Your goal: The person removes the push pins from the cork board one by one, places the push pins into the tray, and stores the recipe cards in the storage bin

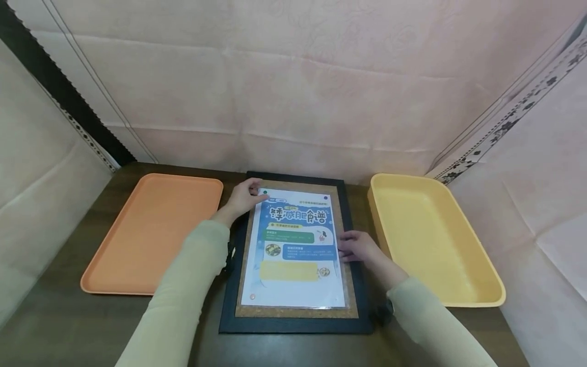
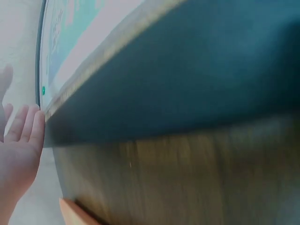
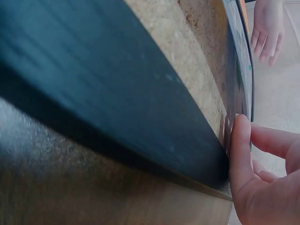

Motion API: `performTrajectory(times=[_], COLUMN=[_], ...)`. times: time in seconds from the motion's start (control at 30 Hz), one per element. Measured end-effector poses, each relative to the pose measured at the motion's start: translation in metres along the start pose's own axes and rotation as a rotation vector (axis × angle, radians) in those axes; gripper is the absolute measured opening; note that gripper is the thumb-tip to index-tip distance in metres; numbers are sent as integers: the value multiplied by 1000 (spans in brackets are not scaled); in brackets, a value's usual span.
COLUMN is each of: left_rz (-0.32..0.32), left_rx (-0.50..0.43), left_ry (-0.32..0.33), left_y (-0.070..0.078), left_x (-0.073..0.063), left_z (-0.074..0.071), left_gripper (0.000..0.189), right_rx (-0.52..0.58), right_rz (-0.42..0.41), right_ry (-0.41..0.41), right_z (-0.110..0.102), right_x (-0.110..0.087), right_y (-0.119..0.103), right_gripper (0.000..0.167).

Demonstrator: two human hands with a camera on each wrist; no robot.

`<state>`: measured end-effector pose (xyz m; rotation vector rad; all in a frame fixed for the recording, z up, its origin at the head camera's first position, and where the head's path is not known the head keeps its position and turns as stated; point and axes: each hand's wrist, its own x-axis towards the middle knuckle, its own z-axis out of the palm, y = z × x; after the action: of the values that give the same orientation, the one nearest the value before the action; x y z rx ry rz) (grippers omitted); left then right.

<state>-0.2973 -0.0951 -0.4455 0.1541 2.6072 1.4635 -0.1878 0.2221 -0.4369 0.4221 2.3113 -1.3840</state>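
Note:
A printed blue and white sheet (image 1: 293, 244) with a glossy surface lies on a cork board (image 1: 298, 312) in a dark blue frame (image 1: 293, 325). My left hand (image 1: 244, 198) is at the sheet's top left corner, its fingers and thumb around a green pin (image 1: 265, 192); in the left wrist view its fingers look extended. At the sheet's right edge is my right hand (image 1: 359, 247), fingers loosely bent. Its thumb (image 3: 241, 145) touches the board side in the right wrist view. A dark pin (image 1: 326, 198) sits top right, a pinkish one (image 1: 252, 296) bottom left.
An orange tray (image 1: 156, 234) lies to the left of the frame. To its right stands a deeper yellow tray (image 1: 431, 239). All rest on a dark wooden table (image 1: 50, 326), with pale cloth walls (image 1: 284, 92) behind and at both sides.

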Motion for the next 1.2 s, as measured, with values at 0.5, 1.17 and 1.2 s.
performTrajectory(times=[0.5, 1.17, 1.2], left_rz=[-146, -257, -251], left_rx=[8, 317, 343], left_ry=[51, 71, 73], left_y=[14, 32, 33], left_x=[11, 22, 22], left_z=[15, 24, 25], left_gripper=[38, 25, 24], right_rx=[11, 15, 14], right_rz=[-8, 10, 8], right_ry=[6, 17, 18], right_z=[0, 2, 2], right_x=[3, 5, 6], right_y=[0, 7, 8], right_gripper=[49, 44, 44])
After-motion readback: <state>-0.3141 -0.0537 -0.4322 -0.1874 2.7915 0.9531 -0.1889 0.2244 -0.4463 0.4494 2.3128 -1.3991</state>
